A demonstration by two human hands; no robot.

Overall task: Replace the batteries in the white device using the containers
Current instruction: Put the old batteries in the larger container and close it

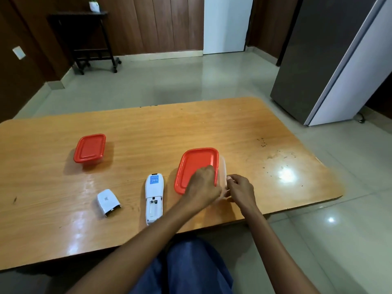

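Observation:
The white device (pixel 154 197) lies face down on the wooden table (pixel 148 134), its battery bay uncovered and looking empty. Its white battery cover (pixel 107 202) rests apart to the left. A clear container with a red lid (pixel 197 166) sits right of the device; the lid is tilted up off the clear box (pixel 222 170). My left hand (pixel 202 187) grips the lid's near right corner. My right hand (pixel 240 188) pinches the box's right rim. A second, closed red-lidded container (pixel 90 148) stands at the left. No batteries are visible.
The table's front edge runs just below the device, with my blue-clad lap (pixel 191 268) under it. A grey refrigerator (pixel 331 60) stands on the floor at the right, and a dark side table (pixel 89 39) at the back left.

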